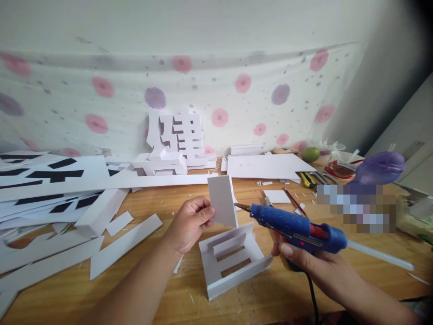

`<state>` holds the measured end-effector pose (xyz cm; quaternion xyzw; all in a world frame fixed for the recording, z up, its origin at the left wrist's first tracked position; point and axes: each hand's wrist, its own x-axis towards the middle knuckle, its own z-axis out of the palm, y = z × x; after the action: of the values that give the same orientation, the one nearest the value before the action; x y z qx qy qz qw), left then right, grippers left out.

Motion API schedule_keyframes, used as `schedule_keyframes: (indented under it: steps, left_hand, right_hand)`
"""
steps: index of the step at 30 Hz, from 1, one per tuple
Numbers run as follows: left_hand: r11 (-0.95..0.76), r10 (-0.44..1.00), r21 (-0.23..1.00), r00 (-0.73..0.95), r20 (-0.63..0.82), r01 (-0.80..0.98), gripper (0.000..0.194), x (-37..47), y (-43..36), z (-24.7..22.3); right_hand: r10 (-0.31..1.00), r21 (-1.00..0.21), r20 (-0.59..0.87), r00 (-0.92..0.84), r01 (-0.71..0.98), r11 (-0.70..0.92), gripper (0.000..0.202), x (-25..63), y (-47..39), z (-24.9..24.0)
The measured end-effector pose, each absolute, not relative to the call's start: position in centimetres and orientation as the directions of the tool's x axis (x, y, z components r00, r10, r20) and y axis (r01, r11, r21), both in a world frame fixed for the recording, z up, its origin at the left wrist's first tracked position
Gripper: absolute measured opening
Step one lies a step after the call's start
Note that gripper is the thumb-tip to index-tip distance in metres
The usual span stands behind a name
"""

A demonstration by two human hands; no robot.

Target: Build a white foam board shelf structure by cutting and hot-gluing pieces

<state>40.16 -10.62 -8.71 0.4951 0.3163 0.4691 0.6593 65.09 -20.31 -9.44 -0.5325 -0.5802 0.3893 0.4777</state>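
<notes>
My left hand [195,223] pinches a small white foam board piece [221,201] by its left edge and holds it upright above the table. In my right hand [314,266] is a blue hot glue gun [287,225], fingers wrapped round its grip, a clear glue stick [379,253] poking out of its back. The gun's nozzle is at the right edge of the foam board piece; whether it touches cannot be made out. Just below lies a white foam board frame [237,286] with raised side walls and slots in its base.
A white board character [192,140] stands at the back by the flowered sheet [122,90]. Printed sheets and cut strips [126,246] cover the left side. To the right are a utility knife [307,179], a pencil [294,201], a green fruit [310,155] and a tub [343,164].
</notes>
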Motion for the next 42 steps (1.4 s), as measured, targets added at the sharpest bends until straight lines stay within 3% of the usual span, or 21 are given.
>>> schedule_keyframes:
  steps: [8, 25, 30, 42]
  left_hand:
    - [0.071, 0.938, 0.939, 0.343, 0.052, -0.337, 0.037, 39.9, -10.4, -8.8]
    - [0.080, 0.945, 0.911, 0.323, 0.060, -0.403, 0.036, 39.7, -10.2, -8.6]
    - [0.084, 0.944, 0.911, 0.326, 0.057, -0.403, 0.036, 39.8, -10.3, -8.6]
    - [0.088, 0.947, 0.898, 0.315, 0.059, -0.431, 0.034, 39.8, -10.2, -8.5]
  right_hand:
    - [0.993, -0.977, 0.121, 0.007, 0.175, 0.118, 0.025, 65.1, -20.6, -9.8]
    - [0.993, -0.954, 0.118, 0.016, 0.278, 0.109, 0.027, 65.1, -21.3, -9.9]
    - [0.993, -0.961, 0.070, 0.098, 0.272, 0.041, 0.032, 64.7, -21.6, -9.9]
    - [0.996, -0.947, 0.088, 0.017, 0.310, 0.078, 0.030, 64.8, -21.3, -9.4]
